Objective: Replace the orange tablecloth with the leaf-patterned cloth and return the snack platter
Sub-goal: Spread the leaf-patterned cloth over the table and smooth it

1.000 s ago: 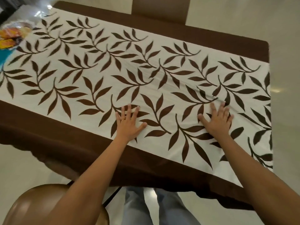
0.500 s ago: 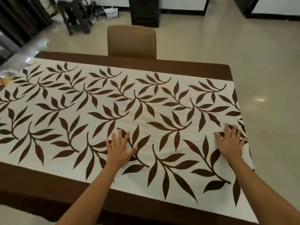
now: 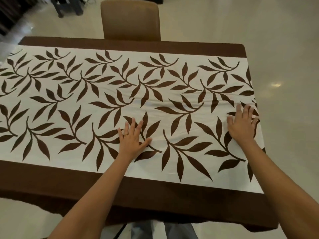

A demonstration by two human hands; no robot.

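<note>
Two-handed smoothing, judging by the pose. Keep the left hand [image 3: 132, 139] flat, fingers spread and thumb out, pressing the leaf-patterned cloth [image 3: 82, 100] near its front middle as an anchor. Sweep outward with the right hand [image 3: 242, 124], likewise flat and splayed, pressing close to the cloth's right-hand end. Push the shallow ripples [image 3: 195, 100] across the middle off that end rather than into one another. Press lightly: drag too hard and risk skewing the whole cloth. Check afterwards for even margins front and back.

Already spread full length over the table, leaf side up, with a dark brown band [image 3: 155, 188] along the near side and another along the far side; cannot tell whether border of the same cloth or a layer beneath. No orange tablecloth and no snack platter anywhere in view. Beyond the far edge, a tan chair [image 3: 130, 19] tucked in. All round, pale glossy floor [image 3: 259, 23] with one bright glint at the right. At top left, dark furniture legs, blurred.
</note>
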